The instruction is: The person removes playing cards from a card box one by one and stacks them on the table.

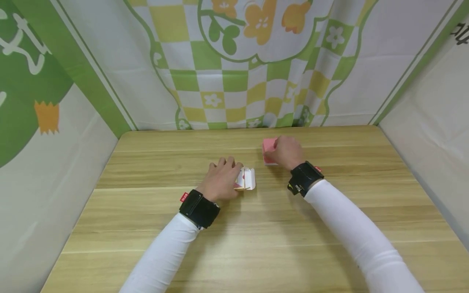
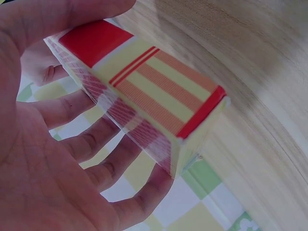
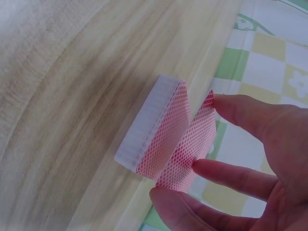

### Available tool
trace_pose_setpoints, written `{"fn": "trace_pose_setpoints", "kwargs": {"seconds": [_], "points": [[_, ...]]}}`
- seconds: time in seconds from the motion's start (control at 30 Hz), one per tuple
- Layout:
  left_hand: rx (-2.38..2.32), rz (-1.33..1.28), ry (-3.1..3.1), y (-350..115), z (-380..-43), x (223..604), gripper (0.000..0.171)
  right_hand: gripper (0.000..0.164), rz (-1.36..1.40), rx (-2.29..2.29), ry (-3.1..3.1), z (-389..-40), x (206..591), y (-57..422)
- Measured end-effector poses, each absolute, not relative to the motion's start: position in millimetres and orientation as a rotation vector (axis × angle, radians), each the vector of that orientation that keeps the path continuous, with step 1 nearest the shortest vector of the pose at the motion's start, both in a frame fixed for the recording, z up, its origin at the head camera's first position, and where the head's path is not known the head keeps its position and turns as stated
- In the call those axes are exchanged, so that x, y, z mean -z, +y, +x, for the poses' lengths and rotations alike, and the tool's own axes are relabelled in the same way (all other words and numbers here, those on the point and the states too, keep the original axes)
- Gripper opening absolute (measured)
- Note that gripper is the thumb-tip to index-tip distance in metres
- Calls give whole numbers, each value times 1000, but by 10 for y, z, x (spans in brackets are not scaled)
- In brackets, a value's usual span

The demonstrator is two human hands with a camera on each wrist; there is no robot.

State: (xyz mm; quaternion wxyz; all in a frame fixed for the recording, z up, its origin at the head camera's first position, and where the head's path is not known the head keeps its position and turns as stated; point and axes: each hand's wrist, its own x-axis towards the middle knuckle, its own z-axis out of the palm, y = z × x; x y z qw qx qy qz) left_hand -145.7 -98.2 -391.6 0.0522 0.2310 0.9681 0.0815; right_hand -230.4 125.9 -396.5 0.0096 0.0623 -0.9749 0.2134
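Observation:
My left hand (image 1: 220, 180) holds a playing-card box (image 1: 250, 179) on the table, its white flap end pointing right. In the left wrist view, the thumb lies along one narrow side of the red and cream box (image 2: 149, 84), and the fingers spread along the other side. Farther back and to the right, my right hand (image 1: 287, 152) is over a deck of playing cards (image 1: 269, 145) with pink-red backs. The right wrist view shows thumb and fingertips pinching a playing card (image 3: 190, 144) by its edges, raised at a tilt off the deck (image 3: 144, 127).
The wooden table (image 1: 256, 252) has its back edge close behind the deck, against a checked, flower-printed curtain (image 1: 234, 81). Fabric walls (image 1: 428, 101) stand on both sides. A black wrist strap (image 1: 199, 208) is on each arm.

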Motion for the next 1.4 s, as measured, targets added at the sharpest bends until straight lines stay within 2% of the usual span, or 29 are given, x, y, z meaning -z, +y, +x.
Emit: {"fn": "trace_pose_setpoints", "kwargs": {"seconds": [0.2, 1.4], "points": [[-251, 695, 2944, -984, -1457, 3915, 73, 53, 212, -605, -3051, -2315, 3979, 1214], [-247, 698, 2944, -1023, -1441, 3936, 73, 54, 173, -449, -3064, -2385, 4101, 1155]]}}
